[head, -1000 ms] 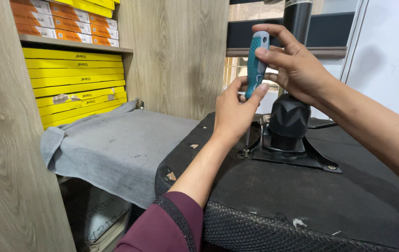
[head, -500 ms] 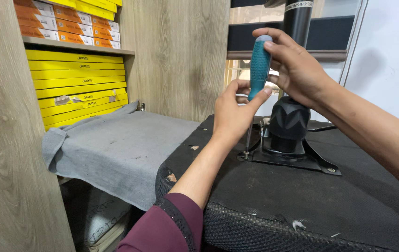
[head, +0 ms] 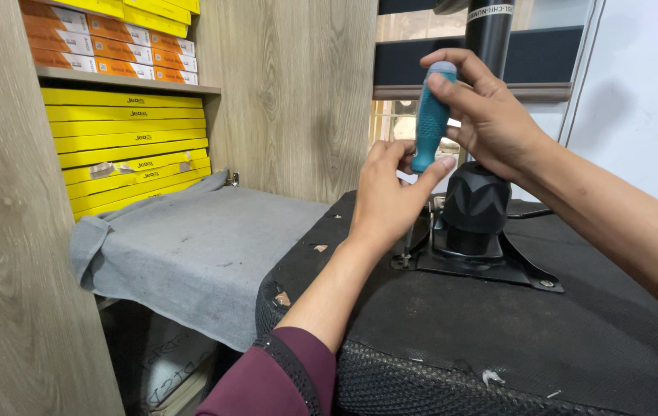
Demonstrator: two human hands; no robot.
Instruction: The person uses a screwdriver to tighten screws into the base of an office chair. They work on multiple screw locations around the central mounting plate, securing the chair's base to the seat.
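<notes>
My right hand (head: 490, 115) grips the teal handle of a screwdriver (head: 430, 115), held upright. Its shaft runs down to a screw at the left corner of a black metal mounting plate (head: 490, 270). My left hand (head: 386, 196) pinches the lower end of the handle with thumb and fingertips. The plate sits on the black fabric underside of an upturned chair seat (head: 498, 339). A black ribbed cover (head: 473, 204) and a black cylinder column (head: 487, 31) rise from the plate, just right of the screwdriver.
A grey cloth (head: 198, 246) covers a surface left of the seat. Yellow flat boxes (head: 128, 150) and orange boxes (head: 105, 46) fill wooden shelves at the left. A wood panel (head: 298, 92) stands behind. A white wall (head: 644, 92) is at the right.
Both hands have stayed on the screwdriver. My right hand has shifted its grip a little around the top of the handle. The view has barely moved.
</notes>
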